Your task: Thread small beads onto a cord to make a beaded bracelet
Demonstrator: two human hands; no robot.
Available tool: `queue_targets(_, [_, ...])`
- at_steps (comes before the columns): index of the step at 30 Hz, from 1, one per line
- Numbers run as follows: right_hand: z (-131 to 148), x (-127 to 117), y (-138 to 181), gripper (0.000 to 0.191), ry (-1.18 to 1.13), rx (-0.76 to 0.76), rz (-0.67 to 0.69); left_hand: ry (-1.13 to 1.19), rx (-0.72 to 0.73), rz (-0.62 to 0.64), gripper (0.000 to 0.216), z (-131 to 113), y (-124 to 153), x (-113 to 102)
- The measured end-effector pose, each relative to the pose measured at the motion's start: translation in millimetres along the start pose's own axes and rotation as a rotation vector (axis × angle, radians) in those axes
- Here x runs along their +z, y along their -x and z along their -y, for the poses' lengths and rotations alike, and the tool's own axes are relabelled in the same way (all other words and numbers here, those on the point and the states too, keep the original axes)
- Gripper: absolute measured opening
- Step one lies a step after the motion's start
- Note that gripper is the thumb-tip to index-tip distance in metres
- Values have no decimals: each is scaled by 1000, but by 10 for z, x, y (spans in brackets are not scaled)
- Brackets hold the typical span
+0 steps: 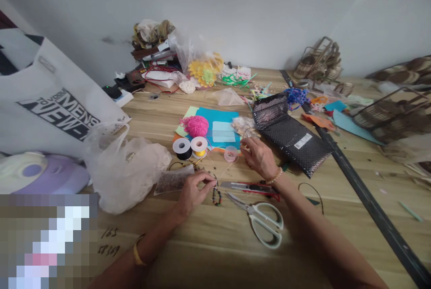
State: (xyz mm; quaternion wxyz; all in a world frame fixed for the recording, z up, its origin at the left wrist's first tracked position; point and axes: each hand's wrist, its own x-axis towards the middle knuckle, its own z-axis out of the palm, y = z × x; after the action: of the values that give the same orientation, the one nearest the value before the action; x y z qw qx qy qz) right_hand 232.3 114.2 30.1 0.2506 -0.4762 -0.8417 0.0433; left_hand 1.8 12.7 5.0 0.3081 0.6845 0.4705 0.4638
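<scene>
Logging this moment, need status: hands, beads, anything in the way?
Left hand pinching bead loop at its top. Right hand beside pink spool, grip unclear. Scissors, cutter close by, maybe in the way.

Left hand (195,192): bare, with fingers uncovered.
Left forearm (163,230): bare on both sides of the bangle (137,255), down to the lower edge of view.
Bangle: gold-yellow, smooth-looking, curved like a cuff, darker at the upper end; worn well back from the hand; finer markings too small to tell.
Right hand (261,156): bare, likewise uncovered at the fingers.
Right wrist: circled by a bracelet (276,175) of small, pale gold-pink beads, strung close together.
Right forearm (313,221): bare from the bracelet downward, shadowed toward the lower edge.
</scene>
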Motion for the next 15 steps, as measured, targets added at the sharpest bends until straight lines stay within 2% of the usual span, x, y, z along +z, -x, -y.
queue_targets(4, [-204, 69, -72, 14, 209, 60, 138, 4, -7, -1, 15, -17, -7, -3])
queue_targets(8, [-253, 139, -95, 14, 315, 108, 286, 10, -5, -18, 16, -52, -9, -9])
queue_targets(11, [-253, 158, -119, 16, 335, 141, 318, 0, -4, -18, 17, -65, -12, -15])
queue_targets(15, [-186, 76, -125, 18, 293, 149, 290, -1, 12, -13, 17, -68, -17, -15])
